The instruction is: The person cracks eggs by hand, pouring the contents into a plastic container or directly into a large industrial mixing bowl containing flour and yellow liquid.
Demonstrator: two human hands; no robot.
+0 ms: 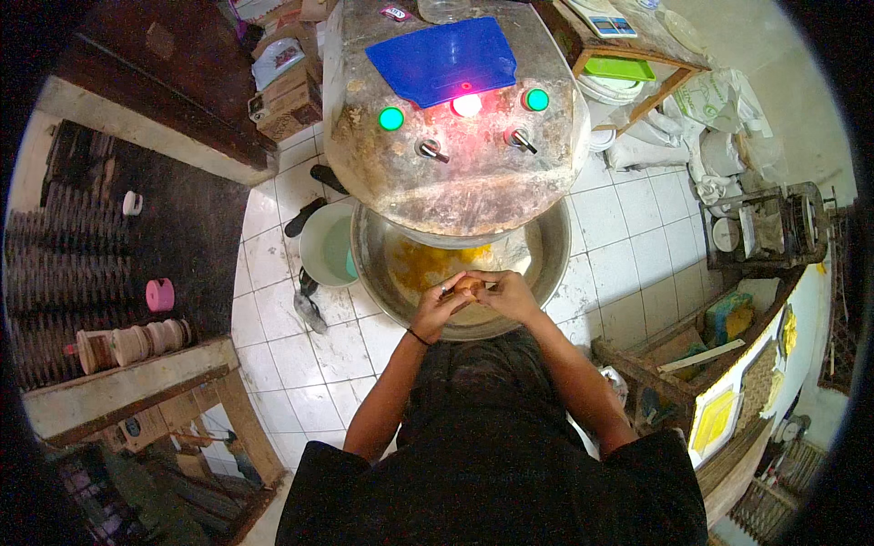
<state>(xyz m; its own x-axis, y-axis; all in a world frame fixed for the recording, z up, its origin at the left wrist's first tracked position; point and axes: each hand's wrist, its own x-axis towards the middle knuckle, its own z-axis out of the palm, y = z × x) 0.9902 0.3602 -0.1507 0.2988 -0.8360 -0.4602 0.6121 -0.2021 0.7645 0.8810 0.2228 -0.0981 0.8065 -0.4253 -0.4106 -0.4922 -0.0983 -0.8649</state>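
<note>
Both my hands meet over the near side of a large metal mixing bowl (pixel 560 273). Between their fingertips is a brown egg (pixel 468 284), partly covered by the fingers. My left hand (pixel 437 304) wears a ring and grips the egg from the left. From the right, my right hand (pixel 509 293) holds the same egg. Inside the bowl lie orange-yellow egg yolks (pixel 416 269) and a heap of white powder (pixel 512 251). The head of a mixing machine (pixel 382 177) overhangs the bowl's far part and hides it.
On the machine head lies a blue plastic sheet (pixel 444 58), near a lit red lamp (pixel 467 104) and two switches. A pale bucket (pixel 324 246) with liquid stands left of the bowl. At far right, a digital scale (pixel 611 26) rests on a wooden table (pixel 642 51). White tiles (pixel 300 355) cover the floor.
</note>
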